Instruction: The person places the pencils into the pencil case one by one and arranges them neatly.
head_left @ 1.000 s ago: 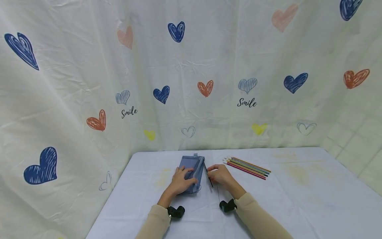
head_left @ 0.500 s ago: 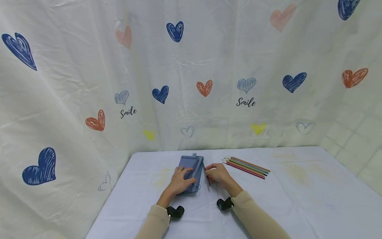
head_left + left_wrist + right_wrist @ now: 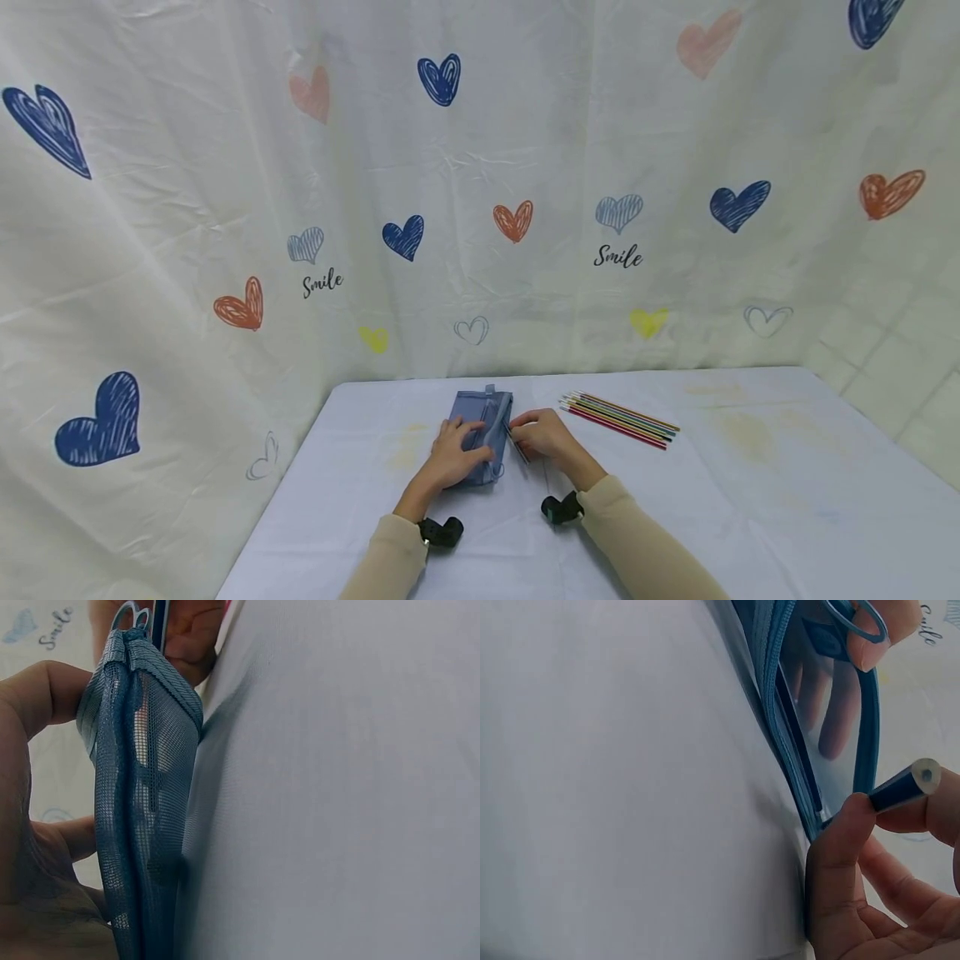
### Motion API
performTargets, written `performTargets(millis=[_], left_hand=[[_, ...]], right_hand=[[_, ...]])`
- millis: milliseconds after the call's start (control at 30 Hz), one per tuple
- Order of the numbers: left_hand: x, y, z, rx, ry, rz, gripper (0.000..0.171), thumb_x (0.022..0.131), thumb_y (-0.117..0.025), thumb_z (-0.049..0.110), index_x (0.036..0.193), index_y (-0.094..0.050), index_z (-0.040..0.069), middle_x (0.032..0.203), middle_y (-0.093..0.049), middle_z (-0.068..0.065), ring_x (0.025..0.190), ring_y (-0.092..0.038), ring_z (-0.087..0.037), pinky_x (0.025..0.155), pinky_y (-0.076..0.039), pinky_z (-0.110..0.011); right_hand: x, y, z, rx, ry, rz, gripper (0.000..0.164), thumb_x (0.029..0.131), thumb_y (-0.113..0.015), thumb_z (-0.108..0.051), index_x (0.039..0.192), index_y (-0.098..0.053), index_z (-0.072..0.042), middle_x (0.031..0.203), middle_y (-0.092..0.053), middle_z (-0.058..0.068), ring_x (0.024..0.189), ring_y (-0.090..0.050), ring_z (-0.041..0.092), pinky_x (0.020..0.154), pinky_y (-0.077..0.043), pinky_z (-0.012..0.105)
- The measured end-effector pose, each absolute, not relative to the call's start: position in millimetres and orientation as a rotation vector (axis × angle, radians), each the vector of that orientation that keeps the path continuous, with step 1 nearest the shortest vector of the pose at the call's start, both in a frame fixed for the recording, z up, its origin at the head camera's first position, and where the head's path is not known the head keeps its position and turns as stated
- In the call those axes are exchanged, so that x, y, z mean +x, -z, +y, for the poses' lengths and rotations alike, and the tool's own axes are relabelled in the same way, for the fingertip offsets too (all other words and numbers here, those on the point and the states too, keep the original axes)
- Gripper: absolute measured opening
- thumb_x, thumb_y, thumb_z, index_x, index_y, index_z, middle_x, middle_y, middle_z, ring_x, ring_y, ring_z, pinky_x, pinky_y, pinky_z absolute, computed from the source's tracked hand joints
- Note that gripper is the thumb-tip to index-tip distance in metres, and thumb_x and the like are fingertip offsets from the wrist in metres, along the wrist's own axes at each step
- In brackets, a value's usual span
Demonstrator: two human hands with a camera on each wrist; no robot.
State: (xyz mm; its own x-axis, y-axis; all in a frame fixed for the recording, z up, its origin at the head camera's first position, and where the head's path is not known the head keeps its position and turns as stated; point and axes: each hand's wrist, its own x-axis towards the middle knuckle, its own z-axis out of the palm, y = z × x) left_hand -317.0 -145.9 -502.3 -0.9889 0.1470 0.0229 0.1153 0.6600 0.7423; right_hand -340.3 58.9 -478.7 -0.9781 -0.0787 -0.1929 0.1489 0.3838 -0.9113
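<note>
There lay the blue pouch [image 3: 468, 407], flat on the white-covered table [image 3: 720, 500]; the left hand [image 3: 452, 456] was spread across it, fingers pressing, presumably so that it would not slide; and at the zip [image 3: 769, 682], the right hand [image 3: 545, 435] pinched a dark blue pencil [image 3: 900, 793] between thumb and fingers, blunt end pointing back towards the wrist, a hold that probably left the far end free to be steered; whether that end was inside could not be told; the other pencils [image 3: 618, 421] lay side by side just beyond the right hand, perhaps for easy reach.
</note>
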Motion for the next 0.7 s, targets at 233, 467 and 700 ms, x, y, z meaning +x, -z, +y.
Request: performTargets(millis=[233,467,700], left_hand=[[-315.7,502.3,-145.5,0.218,-1.268,2.821,0.073,0.080,-0.069,0.046,0.148,-0.055,0.022,0.168,-0.024,-0.020,0.158,-0.005,-0.048,0.116,-0.017,-0.078],[-316.4,503.7,-146.3,0.212,-1.258,2.831,0.071,0.080,-0.070,0.046,0.146,-0.057,0.022,0.168,-0.026,-0.021,0.157,-0.008,-0.049,0.115,-0.018,-0.077],[-317.3,503.7,-145.7,0.214,-1.254,2.830,0.071,0.080,-0.069,0.046,0.146,-0.056,0.023,0.168,-0.025,-0.020,0.158,-0.007,-0.049,0.116,-0.018,-0.077]], right_hand=[[-341.3,480.4,55.4,0.053,1.686,2.405,0.027,0.090,-0.068,-0.010,0.115,-0.073,-0.001,0.101,-0.065,0.009,0.078,-0.060,0.016,0.064,-0.051,0.026],[-340.8,481.2,48.8,0.047,1.732,2.398,0.028,0.087,-0.067,-0.007,0.114,-0.072,0.002,0.099,-0.068,0.011,0.076,-0.063,0.016,0.063,-0.054,0.027],[-339.8,480.5,39.9,0.064,1.746,2.385,0.031,0.085,-0.069,-0.007,0.115,-0.069,0.002,0.098,-0.070,0.012,0.079,-0.067,0.018,0.066,-0.056,0.028]])
